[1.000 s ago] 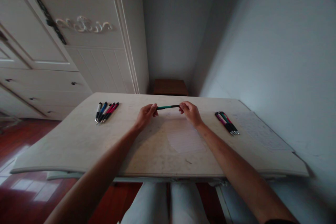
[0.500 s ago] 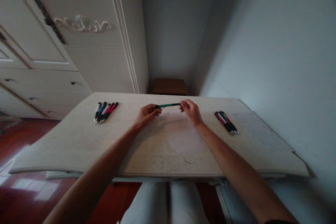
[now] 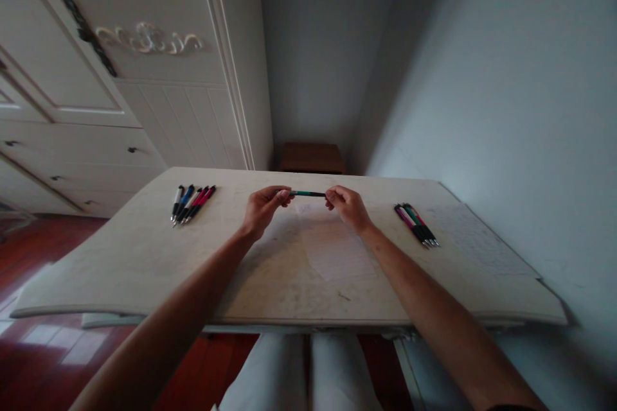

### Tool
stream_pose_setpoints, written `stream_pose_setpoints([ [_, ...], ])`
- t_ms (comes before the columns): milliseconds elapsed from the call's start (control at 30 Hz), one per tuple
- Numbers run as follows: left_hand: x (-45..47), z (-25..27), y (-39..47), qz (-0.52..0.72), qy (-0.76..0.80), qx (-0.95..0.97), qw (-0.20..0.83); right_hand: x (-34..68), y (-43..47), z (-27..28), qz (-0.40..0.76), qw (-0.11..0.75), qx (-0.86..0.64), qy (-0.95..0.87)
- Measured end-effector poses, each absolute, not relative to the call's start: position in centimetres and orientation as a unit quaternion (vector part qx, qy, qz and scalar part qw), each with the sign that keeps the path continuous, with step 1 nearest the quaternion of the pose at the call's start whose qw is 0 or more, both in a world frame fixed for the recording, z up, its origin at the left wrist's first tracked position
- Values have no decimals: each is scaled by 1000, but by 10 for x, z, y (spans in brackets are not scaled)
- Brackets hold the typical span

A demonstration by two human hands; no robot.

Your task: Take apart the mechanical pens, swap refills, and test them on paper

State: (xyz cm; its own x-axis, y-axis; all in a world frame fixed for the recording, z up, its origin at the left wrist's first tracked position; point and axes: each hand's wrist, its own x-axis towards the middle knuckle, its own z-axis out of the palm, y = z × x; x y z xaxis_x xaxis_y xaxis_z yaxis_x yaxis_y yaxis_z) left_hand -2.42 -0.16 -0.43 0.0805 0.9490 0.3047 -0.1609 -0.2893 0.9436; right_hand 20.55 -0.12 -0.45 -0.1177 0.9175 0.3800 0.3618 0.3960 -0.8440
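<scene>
A green pen (image 3: 307, 193) with a black grip is stretched level between my two hands, above the far part of the white table (image 3: 260, 295). My left hand (image 3: 264, 207) pinches its left end, which the fingers partly cover. At the black right end, the fingertips of my right hand (image 3: 348, 205) are closed on the tip. Below the pen lies a lined sheet of paper (image 3: 335, 250). To the left rests a fanned group of pens (image 3: 193, 204) in white, blue, black and red. On the right, several pens (image 3: 417, 225) lie side by side, pink, white and green among them.
A second written sheet (image 3: 482, 241) lies at the table's right, beside the wall (image 3: 530, 109). The white cabinet (image 3: 183, 109) stands behind on the left. Past the far edge is a brown wooden box-like piece (image 3: 312, 157).
My left hand has slid along the pen, covering more of its left end. The pen has shifted slightly left, my right hand with it.
</scene>
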Motion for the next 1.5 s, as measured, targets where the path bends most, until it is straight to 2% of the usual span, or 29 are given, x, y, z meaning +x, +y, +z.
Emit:
stream_pose_setpoints([
  [133,-22,-4,0,600,343,527,495,207,2,-2,335,475,-440,-684],
  [367,-26,7,1,588,303,338,670,217,6,7,414,571,-464,-536],
  [533,-29,15,-1,576,263,222,741,219,7,3,465,552,-487,-492],
  [767,-32,20,-6,538,178,189,802,213,5,-1,515,526,-472,-485],
  [1133,-41,20,-4,604,142,117,775,210,5,-6,551,515,-469,-459],
  [1500,-33,22,-9,580,136,160,787,205,0,-1,560,494,-440,-499],
])
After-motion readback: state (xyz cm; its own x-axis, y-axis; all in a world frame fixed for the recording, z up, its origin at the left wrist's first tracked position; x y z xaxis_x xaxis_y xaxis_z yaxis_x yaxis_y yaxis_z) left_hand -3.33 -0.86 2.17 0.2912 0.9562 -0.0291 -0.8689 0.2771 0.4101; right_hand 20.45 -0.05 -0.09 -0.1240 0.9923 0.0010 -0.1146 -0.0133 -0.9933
